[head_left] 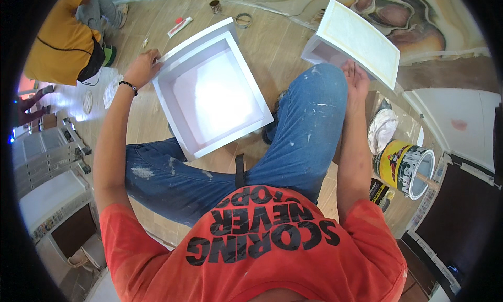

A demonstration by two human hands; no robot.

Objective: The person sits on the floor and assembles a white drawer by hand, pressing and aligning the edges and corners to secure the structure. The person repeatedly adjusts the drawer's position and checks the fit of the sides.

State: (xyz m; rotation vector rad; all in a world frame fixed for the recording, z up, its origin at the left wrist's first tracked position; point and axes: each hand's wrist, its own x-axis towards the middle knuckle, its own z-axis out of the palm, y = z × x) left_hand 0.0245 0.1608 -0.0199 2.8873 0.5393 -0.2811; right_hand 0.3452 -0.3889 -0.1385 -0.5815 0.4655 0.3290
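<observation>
A white drawer [175, 100] rests tilted by my legs, its hollow inside facing up and its front panel at the far side. My left hand [145, 69] is closed on the drawer's far left corner, the thumb and fingers at the panel's end. To the right, beyond my raised knee, a second white drawer [361, 37] stands with its pale front panel turned up. My right hand [356, 80] holds the near edge of that panel, palm up; some of its fingertips are hidden. My paint-spotted jeans lie between the two drawers.
A paint tin [403, 163] with a stick in it stands at right, beside a white rag [383, 130]. A tube [179, 27], a small can [215, 7] and a tape roll [243, 20] lie on the far floor. Another person [63, 37] crouches far left, near a ladder [50, 144].
</observation>
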